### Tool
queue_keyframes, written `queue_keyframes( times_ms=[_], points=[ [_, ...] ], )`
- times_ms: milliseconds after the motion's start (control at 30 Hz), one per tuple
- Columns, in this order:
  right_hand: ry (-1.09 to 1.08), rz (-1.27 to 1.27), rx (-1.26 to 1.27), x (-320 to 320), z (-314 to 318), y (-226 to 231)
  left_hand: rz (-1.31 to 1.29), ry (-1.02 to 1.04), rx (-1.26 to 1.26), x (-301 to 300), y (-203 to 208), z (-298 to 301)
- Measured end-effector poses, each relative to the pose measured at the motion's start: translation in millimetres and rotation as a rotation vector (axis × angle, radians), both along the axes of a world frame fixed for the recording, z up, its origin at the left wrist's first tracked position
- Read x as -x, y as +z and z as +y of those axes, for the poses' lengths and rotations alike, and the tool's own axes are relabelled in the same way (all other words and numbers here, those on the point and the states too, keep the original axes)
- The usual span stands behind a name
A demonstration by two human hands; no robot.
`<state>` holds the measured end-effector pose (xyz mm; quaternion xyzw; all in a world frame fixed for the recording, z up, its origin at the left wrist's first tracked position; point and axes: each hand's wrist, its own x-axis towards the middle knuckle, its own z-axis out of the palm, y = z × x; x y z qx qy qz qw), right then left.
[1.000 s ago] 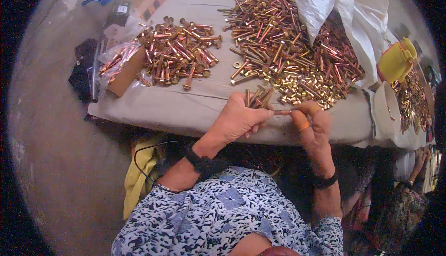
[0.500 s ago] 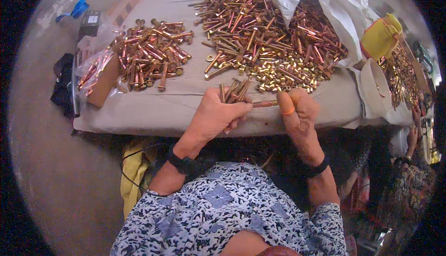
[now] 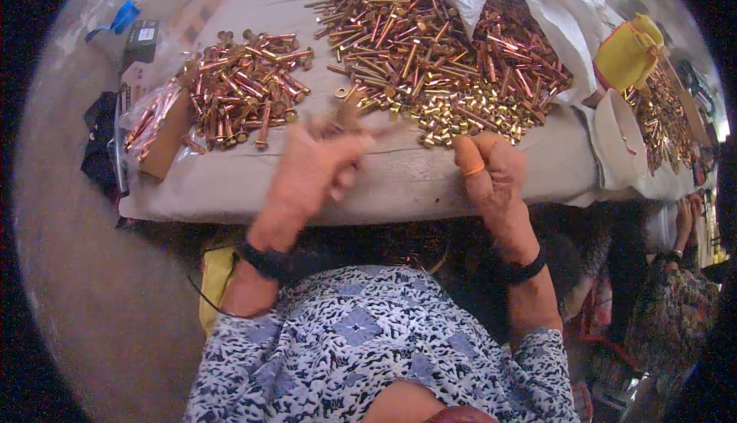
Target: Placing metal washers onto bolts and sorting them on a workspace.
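Note:
My left hand, blurred by motion, is closed around several copper-coloured bolts whose ends stick out above its fingers. It hovers over the near part of the cloth-covered table, between two piles. To the right, my right hand is closed, with an orange band around one finger; anything inside it is hidden. Just beyond that hand lies a heap of small gold nut-like pieces. A large pile of bolts spreads behind them. On the left sits a smaller pile of bolts.
A white sack drapes over the big pile's right side. Beside it are a white tub and a yellow cloth-like item. A clear bag of bolts and cardboard edge the left. Another person's hand shows at far right.
My left hand has swung left with its bolts, away from my right hand. The bolt that spanned both hands no longer reaches the right one, which has barely moved.

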<state>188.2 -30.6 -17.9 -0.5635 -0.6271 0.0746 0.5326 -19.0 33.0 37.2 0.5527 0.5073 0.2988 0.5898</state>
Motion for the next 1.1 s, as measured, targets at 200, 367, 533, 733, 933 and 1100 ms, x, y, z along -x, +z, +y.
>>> queue_keyframes(
  times_ms=[200,367,533,733,933,1100],
  points=[
    [0.019,-0.246,-0.198,16,13,6,-0.077,0.567,-0.576,88,69,93],
    [-0.042,-0.310,-0.187,17,21,4,0.003,0.500,-0.511,109,50,95],
    [-0.070,-0.318,-0.212,16,22,9,0.059,0.241,-0.216,58,18,34],
    [-0.134,-0.280,-0.184,8,22,13,-0.044,0.036,0.003,26,-6,-1],
    [-0.324,-0.175,-0.168,-17,16,15,-0.039,-0.083,0.048,6,-15,-13],
    [-0.322,-0.194,-0.169,-25,12,14,-0.066,-0.121,0.053,2,-15,-15]
  ],
)
